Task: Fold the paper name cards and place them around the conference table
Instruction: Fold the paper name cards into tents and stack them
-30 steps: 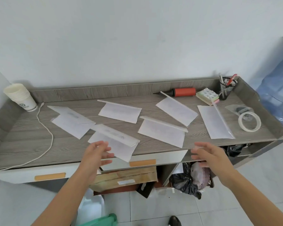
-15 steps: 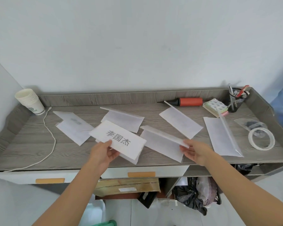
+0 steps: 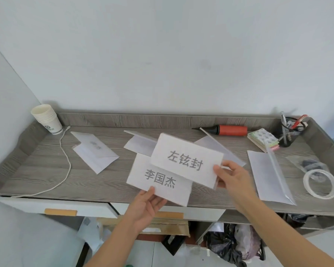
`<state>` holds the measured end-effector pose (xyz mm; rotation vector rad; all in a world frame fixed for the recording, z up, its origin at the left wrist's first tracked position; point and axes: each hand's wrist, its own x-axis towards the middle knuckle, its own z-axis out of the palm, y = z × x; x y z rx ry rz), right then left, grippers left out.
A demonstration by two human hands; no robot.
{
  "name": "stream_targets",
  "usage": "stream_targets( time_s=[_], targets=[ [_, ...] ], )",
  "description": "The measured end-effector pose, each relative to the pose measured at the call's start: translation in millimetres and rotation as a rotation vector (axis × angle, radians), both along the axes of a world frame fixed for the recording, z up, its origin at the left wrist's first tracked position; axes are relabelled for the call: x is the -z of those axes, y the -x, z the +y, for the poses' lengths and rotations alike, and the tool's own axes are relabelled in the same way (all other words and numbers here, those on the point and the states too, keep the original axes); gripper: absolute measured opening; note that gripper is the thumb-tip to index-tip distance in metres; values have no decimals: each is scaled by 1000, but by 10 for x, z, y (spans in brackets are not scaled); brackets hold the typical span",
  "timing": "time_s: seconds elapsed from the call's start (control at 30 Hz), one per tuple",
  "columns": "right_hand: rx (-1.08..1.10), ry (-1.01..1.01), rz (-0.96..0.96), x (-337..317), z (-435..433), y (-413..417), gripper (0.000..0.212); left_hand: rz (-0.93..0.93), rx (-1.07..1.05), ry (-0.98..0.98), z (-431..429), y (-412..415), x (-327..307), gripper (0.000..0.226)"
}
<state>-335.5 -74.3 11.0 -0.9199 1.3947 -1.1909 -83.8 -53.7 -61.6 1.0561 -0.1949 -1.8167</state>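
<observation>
Fingers (image 3: 151, 191) of my left hand (image 3: 145, 206) pinch the lower edge of the first name card (image 3: 162, 183), thumb on the printed face and the remaining fingers behind it. My right hand (image 3: 234, 180) pinches the right end of the second name card (image 3: 187, 160) in the same manner, thumb in front.

Both cards are held clear of the counter (image 3: 37, 170) at the centre of the frame, the second overlapping the upper right corner of the first. I grip each by an edge only, so that the printed names face me uncovered and can be read and checked.

Both forearms enter from the bottom of the frame and angle inward. The left palm is turned upward; the right wrist is bent toward the left.

Other name cards (image 3: 96, 154) lie on the counter, spread from left of centre to right of centre.

Judgement: the step in hand is gathering folded cards. Placement around the table is not yet begun.
</observation>
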Motion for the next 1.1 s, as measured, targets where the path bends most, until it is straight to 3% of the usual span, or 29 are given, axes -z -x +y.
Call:
stream_targets(
  time_s=[0.27, 0.53, 0.67, 0.73, 0.83, 0.97, 1.03, 1.1],
  targets=[
    [-93, 181, 228, 316, 211, -408, 19, -284, 164, -73, 18, 240, 49, 24],
    [-84, 187, 244, 429, 239, -381, 25, -588, 365, -58, -2, 99, -45, 19],
    [-69, 195, 214, 441, 242, -358, 22, -962, 140, 25, -65, -142, -93, 15],
    [-56, 212, 231, 457, 254, -367, 23, -1107, 72, 101, -148, -256, -161, 28],
    [-67, 192, 315, 531, 293, -401, 22, -1071, 137, 198, -267, -289, -269, 47],
    [-83, 138, 601, 614, 306, -392, 4, -1007, 211, 247, -281, -213, -325, 34],
    [-62, 125, 703, 620, 292, -353, 21, -1011, 219, 248, -270, -200, -301, 30],
    [-9, 144, 687, 622, 293, -316, 34, -1029, 226, 259, -255, -180, -291, 29]
  ],
)
